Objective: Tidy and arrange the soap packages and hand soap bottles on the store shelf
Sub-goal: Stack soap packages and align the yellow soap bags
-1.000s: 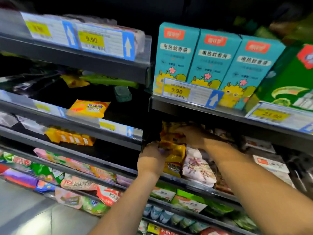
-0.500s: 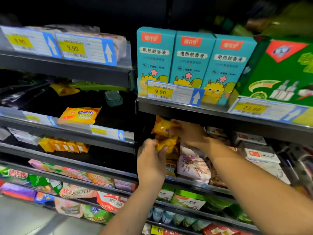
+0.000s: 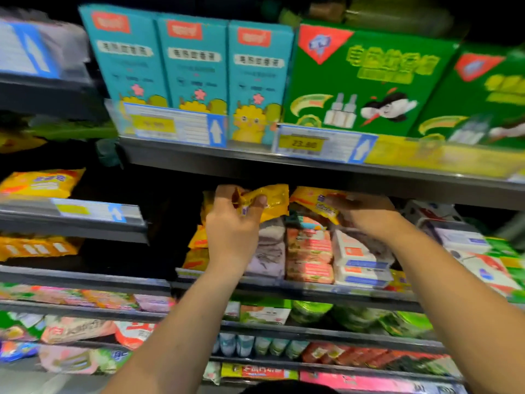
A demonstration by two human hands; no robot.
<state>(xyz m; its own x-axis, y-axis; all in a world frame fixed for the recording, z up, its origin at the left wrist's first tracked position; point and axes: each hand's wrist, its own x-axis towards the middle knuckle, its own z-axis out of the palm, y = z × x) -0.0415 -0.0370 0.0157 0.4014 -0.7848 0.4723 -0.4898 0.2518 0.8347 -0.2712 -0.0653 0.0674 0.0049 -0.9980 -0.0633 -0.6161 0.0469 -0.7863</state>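
My left hand (image 3: 233,228) grips a crinkled yellow soap package (image 3: 271,199) just under the upper shelf edge. To its right, my right hand (image 3: 366,214) holds a second yellow soap package (image 3: 312,201) by its right end. Both packages hang above the stacked soaps on the middle shelf (image 3: 284,285): more yellow packs (image 3: 199,248) at the left, a pale lilac pack (image 3: 270,251), pink packs (image 3: 309,257) and white packs (image 3: 358,263). The view is blurred.
Teal boxes (image 3: 193,66) and green boxes (image 3: 366,78) stand on the shelf above, behind price tags (image 3: 312,143). The left bay holds yellow soap packs (image 3: 39,183). Lower shelves carry more soap packs and small bottles (image 3: 255,345).
The view has swung right and closer. My hands have moved apart: the left has risen with one yellow package, the right has shifted right with another.
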